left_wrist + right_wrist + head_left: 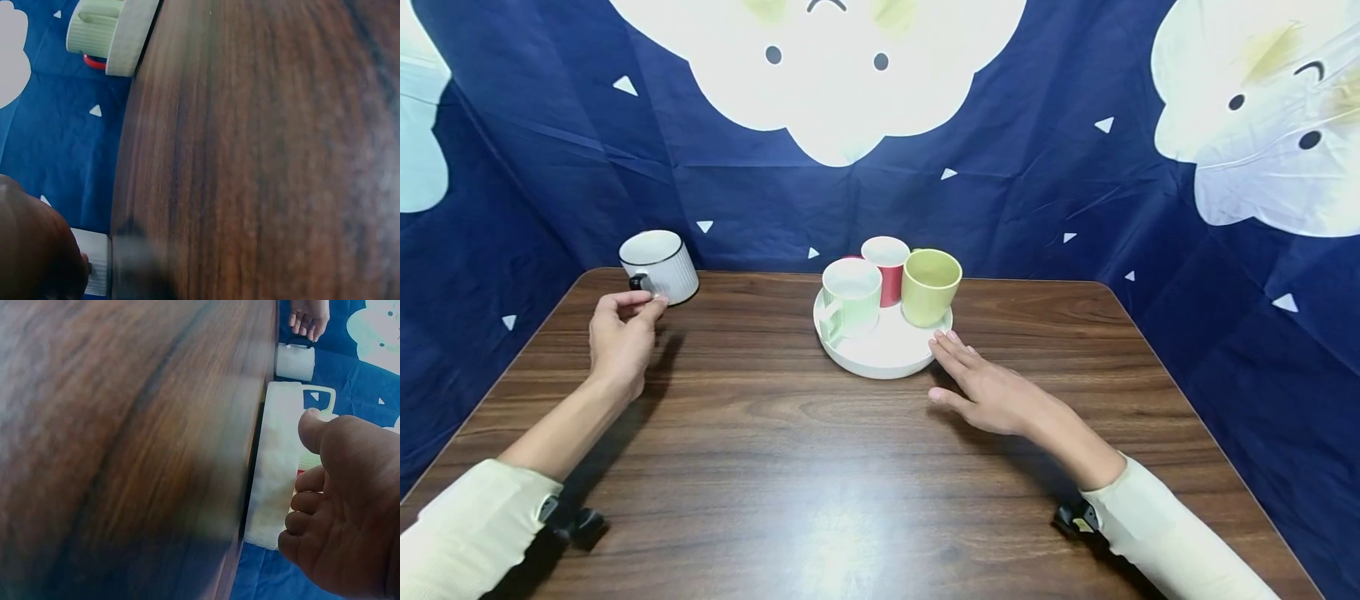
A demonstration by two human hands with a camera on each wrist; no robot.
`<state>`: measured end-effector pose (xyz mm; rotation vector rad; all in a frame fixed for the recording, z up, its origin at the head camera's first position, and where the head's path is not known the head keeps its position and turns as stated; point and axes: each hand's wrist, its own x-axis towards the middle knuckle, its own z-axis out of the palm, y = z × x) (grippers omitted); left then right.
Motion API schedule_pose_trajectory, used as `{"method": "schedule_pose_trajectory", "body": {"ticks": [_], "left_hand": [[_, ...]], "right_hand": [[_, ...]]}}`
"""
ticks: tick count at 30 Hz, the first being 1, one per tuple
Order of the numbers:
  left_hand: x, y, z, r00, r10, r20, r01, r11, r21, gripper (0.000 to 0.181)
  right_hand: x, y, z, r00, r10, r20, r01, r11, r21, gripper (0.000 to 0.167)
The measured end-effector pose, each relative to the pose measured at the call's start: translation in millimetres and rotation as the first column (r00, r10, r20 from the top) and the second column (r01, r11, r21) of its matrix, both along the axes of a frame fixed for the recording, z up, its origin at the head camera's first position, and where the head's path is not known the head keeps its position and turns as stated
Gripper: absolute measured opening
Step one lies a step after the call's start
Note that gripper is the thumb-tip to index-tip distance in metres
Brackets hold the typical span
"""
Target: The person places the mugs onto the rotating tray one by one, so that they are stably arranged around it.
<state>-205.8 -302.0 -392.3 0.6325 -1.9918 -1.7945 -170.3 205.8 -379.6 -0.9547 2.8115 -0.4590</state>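
Note:
At the table's far left corner stands a white ribbed mug (672, 271) with a dark rim and black handle. My left hand (621, 337) pinches that handle between thumb and fingers; in the left wrist view the hand hides most of the mug (94, 259). A round white tray (887, 367) sits at the back middle. It carries a pale green mug (853, 304), a red mug (891, 283) with a white inside, and a yellow-green mug (928, 292). With fingers extended, my right hand (992, 392) touches the tray's right front rim.
The brown wooden table (790, 467) reflects a bright glare near its front. A dark blue curtain (1030, 200) with white clouds and small triangles hangs behind the table and along both sides. Dark wrist devices (576, 525) sit at both cuffs.

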Motion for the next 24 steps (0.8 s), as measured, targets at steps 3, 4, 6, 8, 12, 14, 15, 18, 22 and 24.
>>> {"method": "schedule_pose_trajectory", "body": {"ticks": [3, 4, 6, 8, 12, 14, 15, 18, 22, 24], "left_hand": [[-1.5, -1.3, -1.7, 1.0, 0.023, 0.0, -0.023, 1.0, -0.019, 0.022], [-1.8, -1.8, -2.1, 1.0, 0.029, 0.002, -0.028, 0.999, -0.029, 0.023], [-2.2, -2.6, -2.9, 0.999, 0.043, 0.029, -0.04, 0.996, -0.083, 0.025], [-2.4, -3.5, -3.6, 0.997, 0.05, 0.063, -0.041, 0.99, -0.132, 0.025], [-3.2, -4.8, -5.4, 0.994, 0.046, 0.104, -0.029, 0.987, -0.159, 0.026], [-3.7, -5.3, -6.7, 0.994, 0.041, 0.098, -0.027, 0.989, -0.145, 0.027], [-3.9, -5.7, -7.3, 0.995, 0.04, 0.096, -0.026, 0.99, -0.14, 0.027], [-4.8, -6.7, -8.7, 0.997, 0.032, 0.077, -0.022, 0.992, -0.126, 0.027], [-6.1, -9.1, -9.4, 0.999, 0.014, 0.052, -0.01, 0.997, -0.078, 0.026], [-6.7, -10.7, -10.2, 0.999, 0.009, 0.047, -0.006, 0.999, -0.049, 0.026]], "right_hand": [[-0.7, 1.1, -0.1, 1.0, 0.001, 0.003, -0.001, 1.0, -0.005, 0.08], [-1.4, 1.7, -0.3, 1.0, 0.001, 0.002, -0.001, 1.0, -0.006, 0.08], [-2.9, 3.2, -0.4, 1.0, -0.004, -0.001, 0.004, 1.0, -0.008, 0.08], [-5.1, 4.7, -0.9, 1.0, -0.008, -0.003, 0.008, 1.0, -0.007, 0.08], [-7.9, 7.3, -0.2, 1.0, -0.019, 0.012, 0.019, 1.0, -0.006, 0.082], [-9.8, 8.5, -1.0, 1.0, -0.019, 0.014, 0.019, 1.0, -0.007, 0.082], [-10.5, 9.1, -1.3, 1.0, -0.02, 0.016, 0.021, 1.0, -0.006, 0.082], [-11.6, 10.3, -2.1, 1.0, -0.021, 0.019, 0.021, 1.0, -0.004, 0.081], [-10.6, 10.2, -1.8, 0.999, -0.024, 0.028, 0.024, 1.0, 0.002, 0.081], [-9.5, 9.4, -1.3, 0.999, -0.023, 0.032, 0.023, 1.0, 0.003, 0.081]]}}
